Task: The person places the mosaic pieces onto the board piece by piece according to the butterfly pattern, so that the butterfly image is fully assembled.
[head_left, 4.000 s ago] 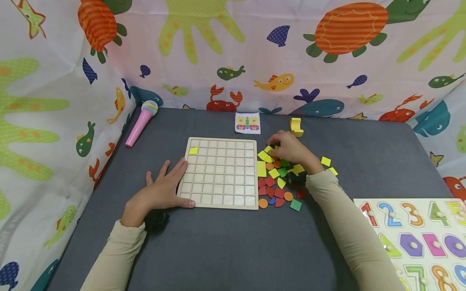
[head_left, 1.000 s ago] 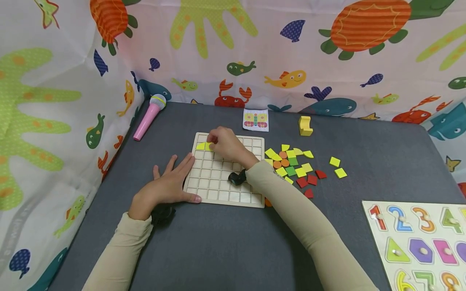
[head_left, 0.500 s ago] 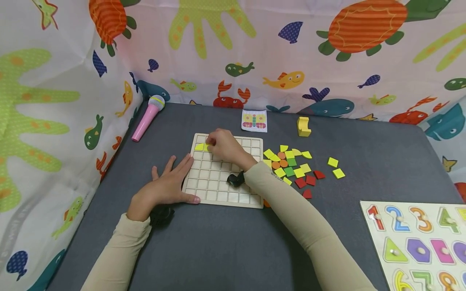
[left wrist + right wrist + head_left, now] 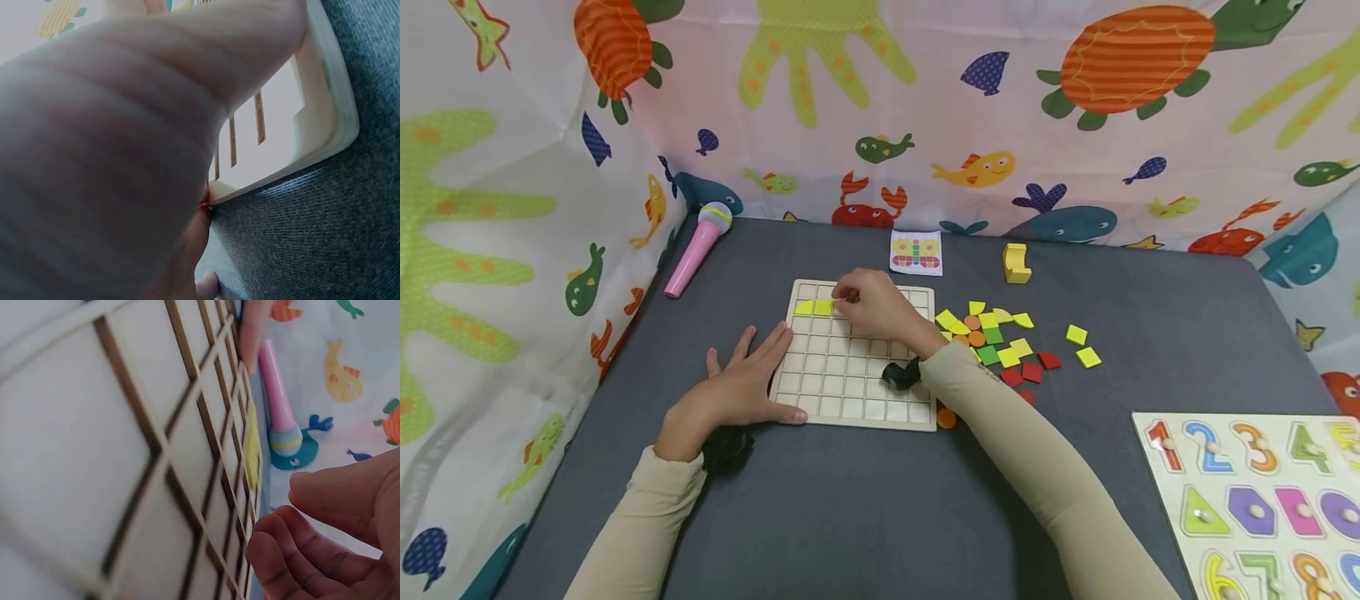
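Observation:
A wooden grid board (image 4: pixel 842 387) lies on the dark table. Near its upper left, a yellow piece with a curved corner (image 4: pixel 803 307) and a yellow square (image 4: pixel 823 307) sit side by side in neighbouring cells. My left hand (image 4: pixel 737 379) rests spread against the board's left edge, thumb on the near corner. Just right of the yellow square, my right hand (image 4: pixel 880 308) hovers over the board; in the right wrist view its thumb and loosely bent fingers (image 4: pixel 272 559) are apart, with nothing seen between them. My right forearm hides some loose pieces.
Loose yellow, green, orange and red pieces (image 4: pixel 1007 357) lie right of the board. Behind stand a butterfly pattern card (image 4: pixel 916 253) and a yellow curved block (image 4: pixel 1017 263). A pink toy microphone (image 4: pixel 696 254) lies back left; a number-and-shape puzzle board (image 4: pixel 1213 467) is front right.
My right hand came from the loose pieces to the board, and a second yellow piece now sits beside the first. In the last half second it drew slightly right, off that piece. Left hand stays.

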Demonstrator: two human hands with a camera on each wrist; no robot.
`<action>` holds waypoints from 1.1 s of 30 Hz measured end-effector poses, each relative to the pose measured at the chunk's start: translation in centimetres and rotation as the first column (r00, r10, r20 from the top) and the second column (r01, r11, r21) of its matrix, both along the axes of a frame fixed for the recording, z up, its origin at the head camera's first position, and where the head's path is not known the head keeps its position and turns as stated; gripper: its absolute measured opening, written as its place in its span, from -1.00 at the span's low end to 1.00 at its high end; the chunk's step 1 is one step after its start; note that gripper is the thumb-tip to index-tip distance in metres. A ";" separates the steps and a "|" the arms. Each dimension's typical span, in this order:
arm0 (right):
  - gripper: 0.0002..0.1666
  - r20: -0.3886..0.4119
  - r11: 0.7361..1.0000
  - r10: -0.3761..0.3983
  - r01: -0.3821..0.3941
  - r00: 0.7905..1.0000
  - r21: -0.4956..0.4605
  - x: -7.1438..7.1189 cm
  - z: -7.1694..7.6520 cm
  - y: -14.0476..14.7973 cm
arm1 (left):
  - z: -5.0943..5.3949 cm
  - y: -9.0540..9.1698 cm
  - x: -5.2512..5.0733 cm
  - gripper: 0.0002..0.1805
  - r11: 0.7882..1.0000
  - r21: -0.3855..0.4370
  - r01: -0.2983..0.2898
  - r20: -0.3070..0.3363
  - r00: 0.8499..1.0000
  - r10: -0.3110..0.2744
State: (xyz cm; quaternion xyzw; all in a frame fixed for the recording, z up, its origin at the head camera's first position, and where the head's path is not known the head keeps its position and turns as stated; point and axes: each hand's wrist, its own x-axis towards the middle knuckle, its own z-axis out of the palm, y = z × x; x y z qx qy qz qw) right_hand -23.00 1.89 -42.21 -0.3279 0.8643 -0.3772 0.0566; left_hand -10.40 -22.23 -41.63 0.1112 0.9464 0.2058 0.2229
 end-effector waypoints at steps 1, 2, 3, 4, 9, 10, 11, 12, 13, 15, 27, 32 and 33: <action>-0.83 0.004 1.000 -0.001 0.001 1.000 -0.010 0.0 0.1 0.4 | 0.0 0.0 0.0 0.45 1.000 0.001 0.000 0.001 1.000 0.000; -0.83 0.006 1.000 -0.002 0.002 1.000 -0.019 0.1 0.2 0.8 | 0.0 -0.1 0.0 0.45 1.000 0.004 -0.001 0.001 1.000 0.001; -0.82 0.009 1.000 -0.004 0.004 1.000 -0.026 0.1 0.4 1.2 | 0.0 -0.1 0.1 0.45 1.000 0.005 0.000 0.000 1.000 0.000; -0.81 0.016 0.999 -0.007 0.008 1.000 -0.033 0.1 0.6 1.7 | 0.0 -0.2 0.1 0.45 1.000 0.009 0.001 -0.001 1.000 -0.001; -0.79 0.034 0.997 -0.048 0.050 0.998 -0.063 0.1 1.0 4.1 | -0.3 -0.6 0.1 0.46 1.000 0.011 0.008 0.006 1.000 -0.008; -0.78 0.036 0.996 -0.060 0.063 0.998 -0.067 0.1 1.1 4.7 | -0.3 -0.6 0.1 0.47 1.000 0.008 0.008 0.008 1.000 -0.008; -0.78 0.033 0.995 -0.074 0.076 0.997 -0.070 0.1 1.1 5.2 | -0.4 -0.6 0.1 0.47 1.000 0.004 0.008 0.012 1.000 -0.008; -0.78 0.030 0.993 -0.088 0.090 0.996 -0.072 0.1 1.2 5.8 | -0.4 -0.6 0.1 0.47 1.000 0.001 0.006 0.016 1.000 -0.006; -0.79 0.027 0.992 -0.101 0.103 0.995 -0.070 0.1 1.2 6.4 | -0.4 -0.6 0.1 0.47 1.000 0.001 0.006 0.017 1.000 -0.006; -0.78 0.029 0.989 -0.128 0.129 0.991 -0.067 0.3 1.4 7.6 | -0.4 -0.6 0.2 0.47 1.000 -0.002 0.006 0.019 1.000 -0.006; -0.69 0.100 0.961 -0.275 0.278 0.956 -0.011 0.3 1.6 14.9 | -0.4 -0.4 0.0 0.47 1.000 0.003 0.011 0.020 1.000 -0.011; -0.65 0.158 0.939 -0.344 0.338 0.926 0.066 0.2 1.2 17.0 | -0.5 -0.4 -0.1 0.47 1.000 0.002 0.015 0.021 1.000 -0.015; -0.65 0.167 0.935 -0.355 0.345 0.920 0.081 0.2 1.0 17.3 | -0.6 -0.4 -0.1 0.47 1.000 0.003 0.015 0.020 1.000 -0.015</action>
